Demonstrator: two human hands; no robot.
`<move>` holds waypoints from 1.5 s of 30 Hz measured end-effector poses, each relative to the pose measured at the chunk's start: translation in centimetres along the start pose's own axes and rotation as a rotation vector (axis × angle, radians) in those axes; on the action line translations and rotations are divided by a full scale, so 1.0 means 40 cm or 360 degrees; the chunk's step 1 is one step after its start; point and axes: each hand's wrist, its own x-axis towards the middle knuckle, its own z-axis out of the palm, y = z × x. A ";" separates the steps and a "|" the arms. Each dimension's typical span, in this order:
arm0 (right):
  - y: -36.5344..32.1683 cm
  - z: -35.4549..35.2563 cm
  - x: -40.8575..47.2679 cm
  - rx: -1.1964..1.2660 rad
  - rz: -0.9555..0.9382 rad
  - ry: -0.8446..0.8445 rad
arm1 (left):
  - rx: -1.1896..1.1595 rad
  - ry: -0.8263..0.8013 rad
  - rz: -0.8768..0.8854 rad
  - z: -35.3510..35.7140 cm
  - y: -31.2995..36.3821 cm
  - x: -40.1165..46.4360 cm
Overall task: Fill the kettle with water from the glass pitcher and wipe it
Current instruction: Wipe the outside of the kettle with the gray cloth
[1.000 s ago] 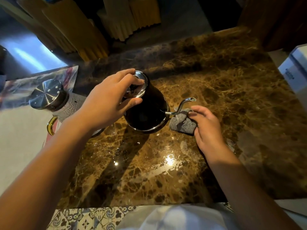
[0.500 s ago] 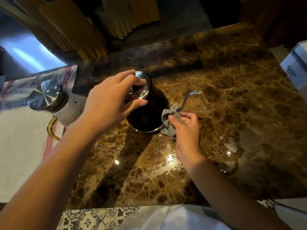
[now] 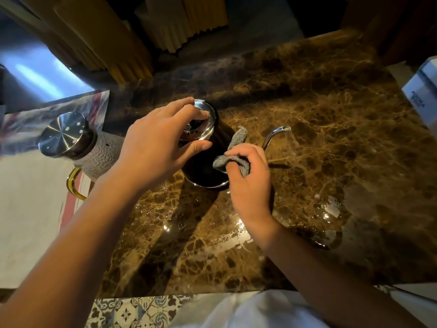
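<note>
A dark kettle (image 3: 205, 172) with a shiny steel lid (image 3: 199, 129) and a thin curved spout (image 3: 275, 133) stands on the brown marble counter (image 3: 319, 114). My left hand (image 3: 156, 147) rests over the lid, fingers and thumb gripping its rim. My right hand (image 3: 250, 185) holds a grey cloth (image 3: 233, 153) pressed against the kettle's near right side, below the spout. The textured glass pitcher (image 3: 104, 152), with a steel lid and gold handle, stands to the left of the kettle, behind my left wrist.
Water puddles (image 3: 328, 216) glisten on the counter to the right of my right arm. A white box (image 3: 423, 91) sits at the right edge. A white cloth with a red stripe (image 3: 30, 209) covers the surface at left. Yellow fluted panels (image 3: 184, 20) rise behind.
My right hand has carried the grey cloth from beside the spout onto the kettle's body and slid it toward the near side. My left hand has stayed on the lid.
</note>
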 end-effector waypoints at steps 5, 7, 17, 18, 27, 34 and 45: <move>0.074 -0.007 -0.064 -0.0480 -0.0558 -0.0268 | -0.0006 -0.0016 0.0019 -0.003 0.002 0.001; 0.104 -0.017 -0.088 -0.0575 -0.0528 -0.0398 | -0.0029 -0.0026 0.0008 -0.005 0.002 0.000; 0.038 -0.188 0.065 -0.0042 0.0769 -0.0352 | -0.0152 -0.0018 -0.0050 -0.002 0.010 -0.014; 0.033 -0.200 0.089 -0.0021 0.0733 -0.0307 | -0.0162 -0.0019 -0.0049 -0.001 0.008 -0.014; 0.011 -0.226 0.139 0.0141 0.0382 -0.0587 | -0.0385 -0.0034 -0.0126 0.016 0.003 -0.028; -0.004 -0.222 0.122 -0.0109 0.0252 -0.1080 | -0.0462 -0.0022 -0.0105 0.028 -0.002 -0.024; -0.010 -0.173 0.058 -0.0015 0.0152 -0.1388 | -0.0662 -0.0015 0.0058 0.026 -0.036 -0.052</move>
